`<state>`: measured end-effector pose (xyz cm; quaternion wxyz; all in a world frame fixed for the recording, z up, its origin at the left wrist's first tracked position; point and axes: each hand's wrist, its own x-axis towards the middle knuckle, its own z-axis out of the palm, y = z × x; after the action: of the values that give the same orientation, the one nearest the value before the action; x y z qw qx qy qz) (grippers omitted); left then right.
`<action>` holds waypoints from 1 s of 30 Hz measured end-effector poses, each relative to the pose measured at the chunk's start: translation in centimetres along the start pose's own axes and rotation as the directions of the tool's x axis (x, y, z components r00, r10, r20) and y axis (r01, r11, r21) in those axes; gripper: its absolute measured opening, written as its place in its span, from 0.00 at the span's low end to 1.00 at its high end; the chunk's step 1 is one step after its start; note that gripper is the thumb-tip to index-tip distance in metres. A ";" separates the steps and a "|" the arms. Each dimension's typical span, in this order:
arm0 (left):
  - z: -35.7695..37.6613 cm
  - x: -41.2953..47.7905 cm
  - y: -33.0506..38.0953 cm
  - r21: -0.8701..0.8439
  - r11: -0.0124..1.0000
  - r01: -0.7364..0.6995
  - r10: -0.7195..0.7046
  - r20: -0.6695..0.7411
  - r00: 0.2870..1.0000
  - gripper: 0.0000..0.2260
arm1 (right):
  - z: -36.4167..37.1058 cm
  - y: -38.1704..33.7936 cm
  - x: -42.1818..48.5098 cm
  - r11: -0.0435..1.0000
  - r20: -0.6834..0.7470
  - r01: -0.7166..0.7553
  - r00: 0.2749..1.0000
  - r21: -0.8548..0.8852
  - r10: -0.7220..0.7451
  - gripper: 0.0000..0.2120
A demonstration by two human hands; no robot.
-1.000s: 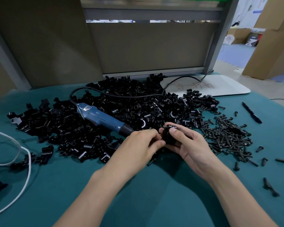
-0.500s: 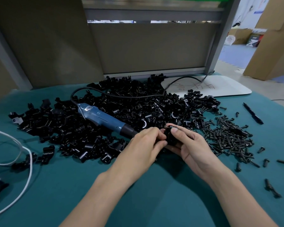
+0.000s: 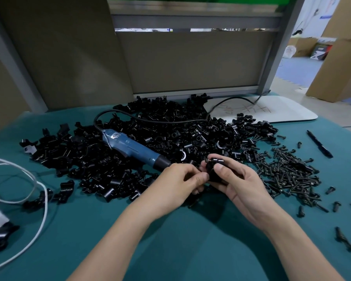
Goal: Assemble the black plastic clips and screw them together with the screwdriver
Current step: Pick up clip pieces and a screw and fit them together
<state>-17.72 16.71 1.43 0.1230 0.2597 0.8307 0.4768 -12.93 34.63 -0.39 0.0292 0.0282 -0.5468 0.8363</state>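
Observation:
Both hands meet over the green table (image 3: 170, 240) around one black plastic clip (image 3: 214, 172). My right hand (image 3: 241, 183) cups it from below, with the thumb pressed on top. My left hand (image 3: 180, 181) pinches its left side with curled fingertips. A screw head sticks out of the top of the clip. The blue electric screwdriver (image 3: 134, 149) lies on the pile of black clips (image 3: 170, 134), its black tip hidden behind my left hand. A heap of black screws (image 3: 288, 173) lies just right of my right hand.
A white cable (image 3: 34, 191) loops at the left edge. A black pen (image 3: 319, 144) lies at the far right, and a white board (image 3: 272, 110) sits behind the clips. Loose screws (image 3: 336, 205) are scattered at the right. A grey partition stands behind the table.
Both hands stay on the clip and have barely moved. The left fingers have shifted slightly along the clip's left side.

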 end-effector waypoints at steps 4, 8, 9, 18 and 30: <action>-0.2 -0.1 -0.1 0.139 0.989 -0.048 0.055 -0.045 0.997 0.07 | 0.2 0.0 -0.1 0.999 -0.008 -0.028 1.000 0.031 0.029 0.23; -0.2 -0.5 0.1 0.207 0.971 -0.121 0.141 -0.086 0.986 0.05 | 0.4 -0.1 0.0 0.992 -0.056 -0.080 0.995 0.093 0.086 0.11; -0.2 -0.6 0.1 0.234 0.960 -0.156 0.179 -0.081 0.980 0.04 | 0.4 -0.1 0.0 0.990 -0.071 -0.093 0.992 0.106 0.101 0.11; 0.0 -1.0 0.2 0.459 0.808 -0.369 0.444 -0.062 0.894 0.07 | 0.2 0.0 0.1 0.967 -0.052 -0.162 0.983 0.194 0.175 0.16; -5.7 0.4 -2.2 -0.004 0.888 0.460 -0.352 -0.651 0.672 0.22 | 0.3 0.4 0.4 0.995 -0.204 0.015 0.979 0.102 0.006 0.12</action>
<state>-21.32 11.89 2.45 -0.0833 -0.0998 0.8944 0.4279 -13.32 34.23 -0.58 0.0856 -0.0547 -0.4968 0.8619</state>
